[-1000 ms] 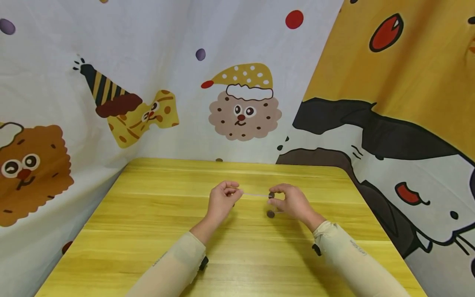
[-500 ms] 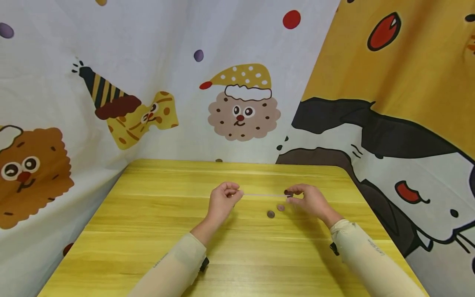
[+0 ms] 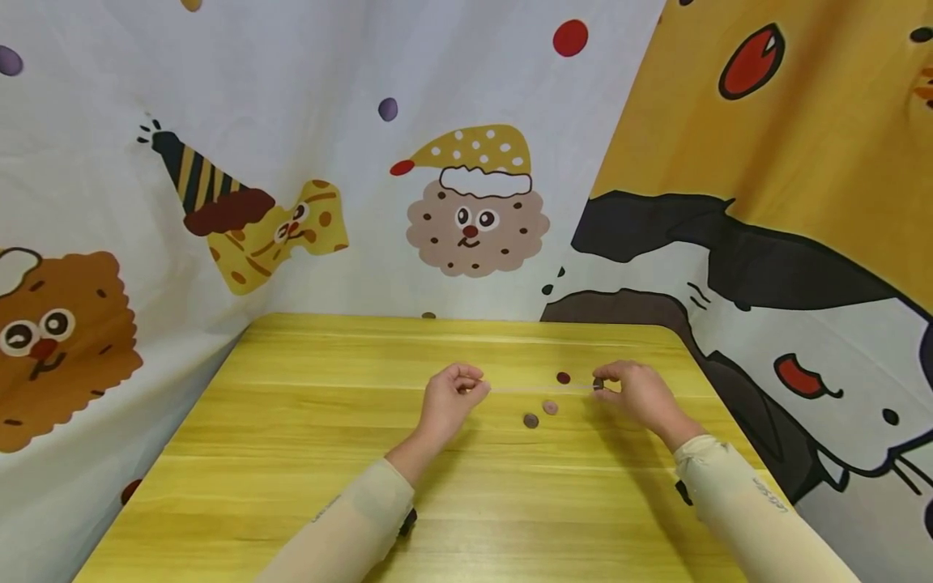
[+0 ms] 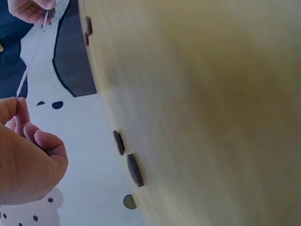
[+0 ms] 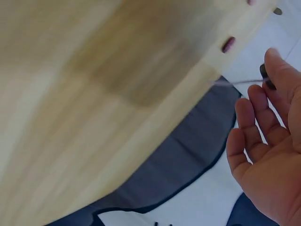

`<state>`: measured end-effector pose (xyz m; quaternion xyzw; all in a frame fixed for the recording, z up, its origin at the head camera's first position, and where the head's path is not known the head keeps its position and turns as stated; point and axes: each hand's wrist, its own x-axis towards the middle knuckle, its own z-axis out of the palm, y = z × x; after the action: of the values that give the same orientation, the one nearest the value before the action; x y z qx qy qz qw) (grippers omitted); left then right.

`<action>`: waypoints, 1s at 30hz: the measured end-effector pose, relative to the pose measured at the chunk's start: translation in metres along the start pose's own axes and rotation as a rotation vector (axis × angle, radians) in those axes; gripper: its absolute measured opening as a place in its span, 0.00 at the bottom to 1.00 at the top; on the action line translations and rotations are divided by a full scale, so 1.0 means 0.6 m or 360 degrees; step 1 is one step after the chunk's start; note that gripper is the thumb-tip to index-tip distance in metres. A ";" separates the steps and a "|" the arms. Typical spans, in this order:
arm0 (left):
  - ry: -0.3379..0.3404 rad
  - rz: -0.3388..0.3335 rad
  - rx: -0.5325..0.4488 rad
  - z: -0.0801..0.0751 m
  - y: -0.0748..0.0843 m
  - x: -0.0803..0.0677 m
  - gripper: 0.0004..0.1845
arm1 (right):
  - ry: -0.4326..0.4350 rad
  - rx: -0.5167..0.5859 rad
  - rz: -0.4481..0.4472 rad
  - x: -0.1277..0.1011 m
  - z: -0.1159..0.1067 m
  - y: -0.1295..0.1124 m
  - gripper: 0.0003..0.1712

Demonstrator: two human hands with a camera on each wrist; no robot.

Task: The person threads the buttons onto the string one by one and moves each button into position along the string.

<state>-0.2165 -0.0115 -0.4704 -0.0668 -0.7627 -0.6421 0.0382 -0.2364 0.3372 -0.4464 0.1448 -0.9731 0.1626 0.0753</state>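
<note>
A thin clear string runs taut between the two hands, just above the yellow counter. The left hand has its fingers curled tight, pinching the string's left end. The right hand pinches a small dark bead at the string's right end between thumb and forefinger; its other fingers hang loosely spread, as the right wrist view shows.

Three more beads lie loose on the counter under and beside the string: a dark red one on the far side, a pinkish one nearer, and a grey-brown one just left of that. They lie near one another without touching.

The likeliest slip, to my eye, is the bead coming off the string's end: the string is thin and slick-looking, and if the right fingers relax, or the left pinch gives, the line goes slack and the bead can slide free and roll. The loose beads are flat little discs (easy to knock with a sleeve or wrist), and the counter's right edge is not far off, so one flicked that way could drop to the floor.

No bowl, tray or box is in view; the beads rest directly on the counter.
</note>
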 end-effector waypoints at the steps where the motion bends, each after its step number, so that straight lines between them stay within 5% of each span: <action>1: -0.0013 0.0004 0.0018 0.002 -0.002 -0.001 0.07 | -0.0035 0.0007 0.0001 -0.001 0.002 0.003 0.17; 9: -0.0073 -0.0001 0.0173 0.012 -0.006 -0.007 0.07 | -0.0339 0.0198 0.0050 -0.008 0.032 0.024 0.19; 30: -0.0065 -0.0002 0.0189 0.016 -0.011 -0.011 0.06 | -0.0403 0.0187 0.0115 -0.018 0.048 0.052 0.12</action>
<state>-0.2105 -0.0037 -0.4792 -0.0769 -0.8001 -0.5943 0.0259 -0.2384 0.3586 -0.4847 0.1330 -0.9682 0.2023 -0.0627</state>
